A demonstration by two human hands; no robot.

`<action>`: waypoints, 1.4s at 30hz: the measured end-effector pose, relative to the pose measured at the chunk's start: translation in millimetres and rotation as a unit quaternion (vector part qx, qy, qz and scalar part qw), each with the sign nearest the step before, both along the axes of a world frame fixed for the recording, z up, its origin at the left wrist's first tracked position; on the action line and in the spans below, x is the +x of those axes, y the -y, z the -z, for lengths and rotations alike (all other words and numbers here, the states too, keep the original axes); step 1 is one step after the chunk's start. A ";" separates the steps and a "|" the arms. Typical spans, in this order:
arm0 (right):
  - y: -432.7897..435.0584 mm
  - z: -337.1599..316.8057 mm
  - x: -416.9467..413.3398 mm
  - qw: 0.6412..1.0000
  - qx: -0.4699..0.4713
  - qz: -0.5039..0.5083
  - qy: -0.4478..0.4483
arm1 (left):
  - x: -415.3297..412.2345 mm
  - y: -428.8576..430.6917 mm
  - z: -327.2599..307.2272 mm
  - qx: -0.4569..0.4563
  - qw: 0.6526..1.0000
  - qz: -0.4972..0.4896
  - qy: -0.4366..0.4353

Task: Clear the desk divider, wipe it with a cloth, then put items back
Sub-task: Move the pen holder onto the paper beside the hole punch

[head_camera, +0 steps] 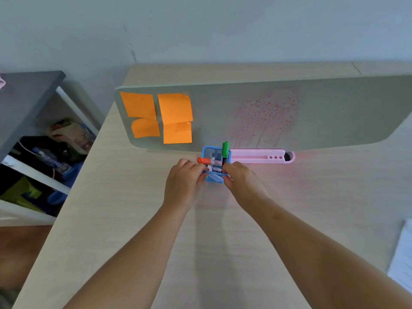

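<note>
1. Head camera: we see the desk divider (312,117) standing upright along the back of the desk (133,219), a pale grey-green panel with rounded corners.
2. On its left part we count four orange sticky notes (175,108), two above and two below, some with curled corners.
3. Near the middle of the panel we see a patch of red spots (269,114) with thin streaks running down from it.
4. At the foot of the divider lies a long pink tray (256,156), parallel to the panel.
5. Just beside the tray's left end is a blue mesh pen cup (214,178). A green marker (225,150) stands upright in it and an orange marker (204,160) leans out to the left.
6. The left hand (182,181) grips the cup's left side and the right hand (243,181) grips its right side, fingers curled round the rim.
7. We cannot tell whether the cup rests on the desk or is lifted off it.
8. At the desk's right edge we see a white thing (403,253), cut off by the frame, and we cannot tell what it is.
9. Left of the desk stands a dark shelf (26,97) holding a plastic bottle (49,159) and assorted clutter.
10. A pale wall (200,30) rises behind it all.
</note>
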State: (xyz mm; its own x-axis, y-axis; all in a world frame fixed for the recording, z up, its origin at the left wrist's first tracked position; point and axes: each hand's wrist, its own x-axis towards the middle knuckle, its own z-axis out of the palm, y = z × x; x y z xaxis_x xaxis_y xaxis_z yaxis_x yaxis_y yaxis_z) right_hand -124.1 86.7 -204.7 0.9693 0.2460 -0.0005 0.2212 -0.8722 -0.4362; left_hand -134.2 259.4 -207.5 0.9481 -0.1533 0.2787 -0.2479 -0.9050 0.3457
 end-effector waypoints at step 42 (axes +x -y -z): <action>394.0 6.9 -315.7 0.888 0.044 0.457 0.006 | -182.4 448.1 13.5 0.009 0.899 0.437 -0.030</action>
State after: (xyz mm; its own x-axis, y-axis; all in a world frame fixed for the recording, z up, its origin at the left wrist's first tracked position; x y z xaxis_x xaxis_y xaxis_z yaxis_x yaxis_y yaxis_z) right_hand -439.9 -307.3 -211.6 0.7633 -0.6460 -0.0078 -0.5569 -0.6519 -0.5146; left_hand -316.6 -188.7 -221.0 0.4770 -0.8509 0.2204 -0.8480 -0.3796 0.3698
